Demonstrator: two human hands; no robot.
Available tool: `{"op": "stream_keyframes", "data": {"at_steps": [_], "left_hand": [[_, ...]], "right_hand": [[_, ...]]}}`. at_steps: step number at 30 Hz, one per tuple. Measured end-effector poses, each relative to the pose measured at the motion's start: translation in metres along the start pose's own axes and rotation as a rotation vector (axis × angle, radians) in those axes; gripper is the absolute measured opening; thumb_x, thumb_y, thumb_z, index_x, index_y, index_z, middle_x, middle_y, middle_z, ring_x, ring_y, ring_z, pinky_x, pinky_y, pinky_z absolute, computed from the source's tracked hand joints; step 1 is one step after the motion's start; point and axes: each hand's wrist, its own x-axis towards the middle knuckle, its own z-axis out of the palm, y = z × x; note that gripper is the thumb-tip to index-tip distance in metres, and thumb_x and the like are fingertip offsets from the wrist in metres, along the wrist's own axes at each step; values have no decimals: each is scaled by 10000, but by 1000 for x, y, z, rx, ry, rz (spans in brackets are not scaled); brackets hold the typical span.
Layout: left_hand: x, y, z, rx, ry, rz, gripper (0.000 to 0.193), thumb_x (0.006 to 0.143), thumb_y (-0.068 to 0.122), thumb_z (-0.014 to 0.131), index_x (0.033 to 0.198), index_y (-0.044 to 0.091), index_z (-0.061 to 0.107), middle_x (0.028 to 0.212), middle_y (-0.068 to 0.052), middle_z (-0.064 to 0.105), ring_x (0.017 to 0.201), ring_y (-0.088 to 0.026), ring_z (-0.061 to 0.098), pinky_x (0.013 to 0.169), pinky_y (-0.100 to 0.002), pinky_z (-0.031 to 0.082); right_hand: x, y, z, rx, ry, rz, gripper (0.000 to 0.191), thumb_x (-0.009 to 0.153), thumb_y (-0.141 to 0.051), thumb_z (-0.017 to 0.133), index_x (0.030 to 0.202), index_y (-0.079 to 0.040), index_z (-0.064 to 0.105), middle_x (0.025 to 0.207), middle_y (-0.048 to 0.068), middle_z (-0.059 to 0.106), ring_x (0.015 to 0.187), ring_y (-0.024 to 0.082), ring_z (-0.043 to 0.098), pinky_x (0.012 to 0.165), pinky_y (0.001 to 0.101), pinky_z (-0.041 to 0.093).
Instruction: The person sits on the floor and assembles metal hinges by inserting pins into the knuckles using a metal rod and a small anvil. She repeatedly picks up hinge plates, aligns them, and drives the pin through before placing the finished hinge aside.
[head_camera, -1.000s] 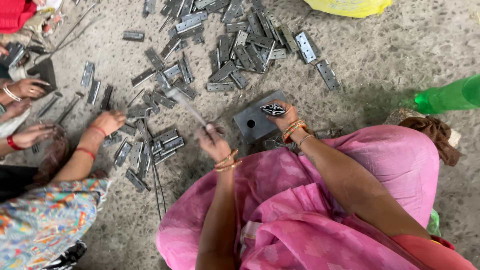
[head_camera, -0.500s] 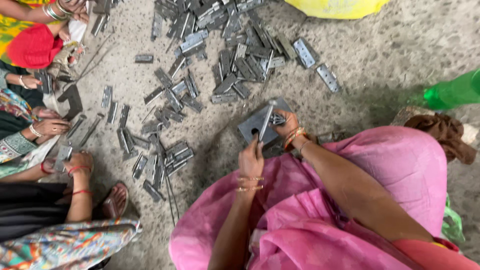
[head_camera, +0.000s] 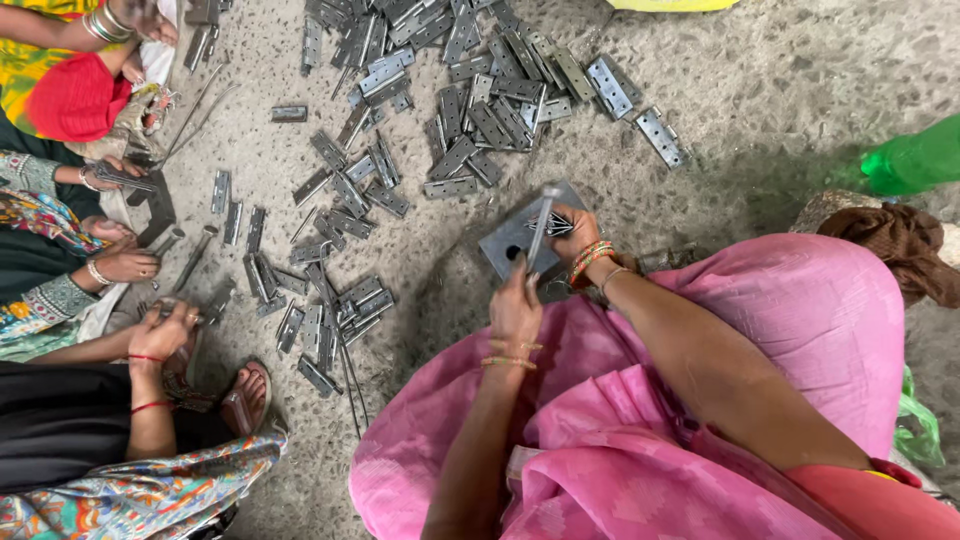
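My left hand (head_camera: 515, 308) grips a slim metal hammer (head_camera: 540, 222), its head raised above a square grey metal block (head_camera: 503, 245) on the concrete floor. My right hand (head_camera: 578, 232), with bangles on the wrist, pins a small dark hinge (head_camera: 551, 226) flat on the block's top. Both forearms reach out over my pink-draped knees (head_camera: 800, 320).
A big heap of grey metal hinges (head_camera: 470, 90) lies beyond the block, and more hinges (head_camera: 335, 300) and thin rods are scattered to the left. Other people's hands (head_camera: 160, 330) work at the left edge. A green bottle (head_camera: 915, 155) lies at the right.
My left hand has swung from the left of the block in over it, and the tool now stands upright above the hinge. My right hand has stayed on the block.
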Motion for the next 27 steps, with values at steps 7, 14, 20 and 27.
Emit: {"op": "stream_keyframes", "data": {"at_steps": [7, 14, 20, 27], "left_hand": [[-4, 9, -18, -473, 309, 23, 378, 996, 9, 577, 1370, 9, 629, 775, -194, 674, 645, -328, 693, 583, -406, 551], [-2, 14, -11, -376, 352, 263, 399, 994, 17, 565, 1393, 3, 565, 910, -207, 722, 791, -362, 748, 664, -444, 565], [-17, -6, 18, -282, 12, 22, 412, 955, 31, 595, 1366, 54, 623, 923, -223, 739, 813, -406, 741, 673, -485, 570], [-10, -2, -13, -531, 298, -47, 386, 1003, 15, 576, 1385, 1, 621, 700, -176, 671, 607, -340, 672, 574, -434, 553]], "right_hand": [[-2, 0, 2, 121, 25, -80, 368, 716, 57, 807, 1050, -75, 731, 973, -42, 758, 908, 28, 684, 836, 232, 573], [-6, -7, -2, 69, -35, -20, 332, 751, 46, 802, 1055, -83, 767, 971, -23, 779, 895, 50, 686, 828, 251, 578], [0, -4, -4, -175, 26, -27, 348, 707, 10, 852, 1027, -92, 762, 905, 2, 778, 833, 62, 697, 775, 261, 572], [-3, 0, -2, -3, -29, -64, 285, 764, 32, 799, 1021, -85, 758, 922, -16, 767, 860, 44, 677, 791, 252, 569]]}}
